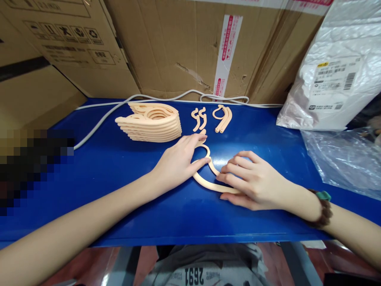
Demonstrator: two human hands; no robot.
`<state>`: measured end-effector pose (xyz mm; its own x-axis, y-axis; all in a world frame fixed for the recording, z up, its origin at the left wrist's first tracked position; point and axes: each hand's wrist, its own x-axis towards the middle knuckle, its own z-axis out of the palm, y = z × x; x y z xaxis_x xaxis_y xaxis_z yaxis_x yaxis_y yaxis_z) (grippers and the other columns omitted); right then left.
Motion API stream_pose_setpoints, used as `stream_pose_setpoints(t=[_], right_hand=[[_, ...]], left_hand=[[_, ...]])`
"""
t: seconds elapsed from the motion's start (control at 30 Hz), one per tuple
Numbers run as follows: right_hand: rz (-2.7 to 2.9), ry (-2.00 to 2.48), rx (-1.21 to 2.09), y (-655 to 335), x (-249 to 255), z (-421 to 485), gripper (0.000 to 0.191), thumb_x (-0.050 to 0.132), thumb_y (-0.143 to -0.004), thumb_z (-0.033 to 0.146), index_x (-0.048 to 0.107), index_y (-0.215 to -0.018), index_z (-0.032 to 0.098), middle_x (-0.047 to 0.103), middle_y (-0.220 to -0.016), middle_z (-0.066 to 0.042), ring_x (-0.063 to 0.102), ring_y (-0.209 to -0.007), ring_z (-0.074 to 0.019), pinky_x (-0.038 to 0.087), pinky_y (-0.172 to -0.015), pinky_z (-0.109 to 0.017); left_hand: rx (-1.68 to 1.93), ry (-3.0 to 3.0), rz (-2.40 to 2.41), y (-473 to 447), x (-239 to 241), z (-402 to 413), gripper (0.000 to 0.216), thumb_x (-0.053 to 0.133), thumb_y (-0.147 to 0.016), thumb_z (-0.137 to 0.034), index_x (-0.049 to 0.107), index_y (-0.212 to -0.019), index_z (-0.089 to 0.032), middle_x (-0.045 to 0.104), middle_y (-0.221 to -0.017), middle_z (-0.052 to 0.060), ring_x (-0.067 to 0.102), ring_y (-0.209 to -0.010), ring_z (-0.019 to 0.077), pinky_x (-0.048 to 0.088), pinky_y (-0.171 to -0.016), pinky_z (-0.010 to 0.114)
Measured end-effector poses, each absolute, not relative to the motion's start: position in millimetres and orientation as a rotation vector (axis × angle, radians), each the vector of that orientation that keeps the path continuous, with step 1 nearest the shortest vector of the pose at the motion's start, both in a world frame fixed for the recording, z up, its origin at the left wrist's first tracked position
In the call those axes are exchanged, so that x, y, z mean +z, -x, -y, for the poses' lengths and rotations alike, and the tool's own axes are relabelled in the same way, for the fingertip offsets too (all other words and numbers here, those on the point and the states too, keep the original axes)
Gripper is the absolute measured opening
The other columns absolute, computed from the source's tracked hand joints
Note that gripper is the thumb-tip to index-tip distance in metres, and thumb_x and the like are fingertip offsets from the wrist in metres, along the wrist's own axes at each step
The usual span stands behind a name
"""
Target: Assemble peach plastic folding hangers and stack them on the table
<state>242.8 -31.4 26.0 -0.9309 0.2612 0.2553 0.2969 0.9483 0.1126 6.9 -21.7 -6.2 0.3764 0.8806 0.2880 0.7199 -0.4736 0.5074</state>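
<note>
A beige plastic folding hanger (208, 184) lies low over the blue table, its curved arms pointing toward the right. My left hand (177, 157) grips its upper left part, thumb on the ring-shaped piece and fingers near the top end. At the other end, my right hand (253, 180) has its fingers and thumb closed around the ends of the arms, which are partly hidden. Behind my left hand stands a neat stack of matching beige hangers (165, 131). Farther back lie small curved hook pieces (203, 119) and a few loose curved arm pieces (226, 119).
Large cardboard boxes (166, 51) line the back of the blue table (143, 222). A white cable (102, 121) runs along the back and left. On the right are a labelled white mailing bag (330, 103) and a clear plastic bag (342, 159).
</note>
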Motion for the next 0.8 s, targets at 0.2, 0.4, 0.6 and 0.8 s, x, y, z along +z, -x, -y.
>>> stream_pose_setpoints(t=[0.2,0.4,0.6,0.8], right_hand=[[2.873,0.455,0.026,-243.2,26.9,27.4,0.028,0.05,-0.096,0.039,0.062,-0.107,0.016,0.068,-0.098,-0.009,0.057,-0.092,-0.0209,0.037,-0.087,-0.039],[2.871,0.478,0.168,-243.3,26.4,25.8,0.021,0.051,-0.094,0.027,0.061,-0.109,0.015,0.067,-0.104,-0.009,0.055,-0.095,-0.0212,0.038,-0.086,-0.038],[2.87,0.454,0.314,-244.6,25.3,25.7,0.026,0.05,-0.092,0.019,0.06,-0.116,0.017,0.066,-0.109,-0.008,0.053,-0.099,-0.0212,0.04,-0.086,-0.037],[2.85,0.507,0.319,-246.0,22.8,23.0,0.025,0.05,-0.092,0.02,0.06,-0.115,0.017,0.065,-0.109,-0.009,0.054,-0.099,-0.0206,0.041,-0.086,-0.036]], left_hand=[[0.794,-2.269,-1.339,-8.0,-5.7,22.4,0.048,0.064,-0.088,-0.034,0.044,-0.13,-0.023,0.057,-0.135,0.004,0.053,-0.125,0.0208,0.044,-0.104,0.037],[0.832,-2.249,-1.235,-7.8,-9.7,20.6,0.048,0.063,-0.088,-0.031,0.044,-0.131,-0.024,0.057,-0.134,0.004,0.052,-0.126,0.0209,0.042,-0.106,0.036],[0.848,-2.242,-1.166,-8.1,-8.2,19.3,0.045,0.061,-0.087,-0.028,0.045,-0.128,-0.022,0.057,-0.133,0.006,0.052,-0.125,0.0218,0.042,-0.106,0.037],[0.857,-2.243,-1.123,-8.0,-7.0,19.5,0.044,0.059,-0.088,-0.028,0.046,-0.129,-0.022,0.057,-0.132,0.007,0.053,-0.125,0.0217,0.042,-0.107,0.036]])
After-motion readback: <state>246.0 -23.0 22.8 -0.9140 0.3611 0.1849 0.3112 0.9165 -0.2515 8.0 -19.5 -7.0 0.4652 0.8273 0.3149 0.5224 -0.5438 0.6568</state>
